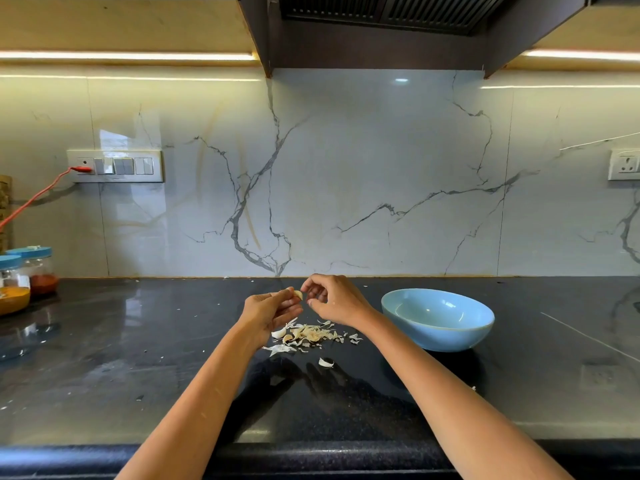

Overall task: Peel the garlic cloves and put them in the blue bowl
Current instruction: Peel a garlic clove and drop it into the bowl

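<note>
My left hand (272, 308) pinches a pale garlic cloves piece (298, 294) between thumb and fingers, held above the black counter. My right hand (334, 299) is close beside it, thumb and forefinger curled at the clove's tip; whether they grip skin I cannot tell. Below the hands lies a pile of garlic skins and cloves (308, 334), with one loose clove (325, 362) nearer to me. The blue bowl (438, 320) stands on the counter to the right of my right hand; its inside looks empty from here.
Two blue-lidded spice jars (20, 278) stand at the far left by the wall. A red cable (38, 194) runs to a switch panel (116, 166). The marble backsplash rises behind the black counter (156, 341); the counter's front edge is near me.
</note>
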